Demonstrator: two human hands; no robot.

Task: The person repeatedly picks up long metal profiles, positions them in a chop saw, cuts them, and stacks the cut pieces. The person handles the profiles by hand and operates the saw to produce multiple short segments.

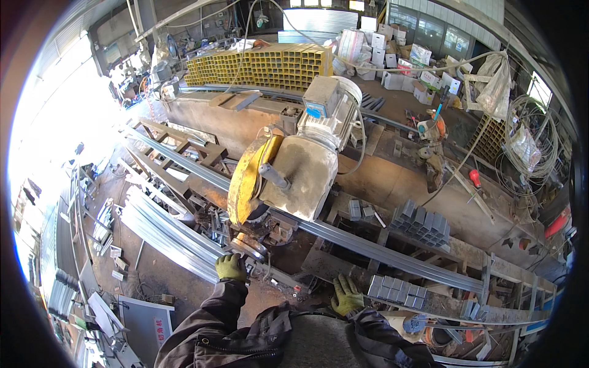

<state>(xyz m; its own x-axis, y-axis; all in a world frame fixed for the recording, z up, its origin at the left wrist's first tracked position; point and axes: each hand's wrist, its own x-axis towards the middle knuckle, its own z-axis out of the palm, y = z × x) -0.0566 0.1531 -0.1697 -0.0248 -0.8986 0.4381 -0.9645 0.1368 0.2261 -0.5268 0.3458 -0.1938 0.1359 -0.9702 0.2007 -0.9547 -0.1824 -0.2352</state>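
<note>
My left hand (231, 268), in a yellow-green work glove, is closed at the edge of a round metal handwheel (250, 246); the fingers partly hide what they grip. My right hand (347, 296), gloved alike, lies with its fingers spread beside a row of short cut square tubes (397, 291). Ahead stands a cut-off saw with a yellow blade guard (251, 178), a grey body (299, 172) and a motor (325, 116). Long steel tubes (380, 250) run beneath the saw from upper left to lower right. The blade is mostly hidden by the guard.
More cut tubes (420, 224) are stacked behind the long ones. At left, a bundle of long shiny tubes (169, 230) slopes toward the floor. Yellow square tubes (257, 64) and white cartons (420, 55) fill the back. Coiled wire (534, 144) hangs at right.
</note>
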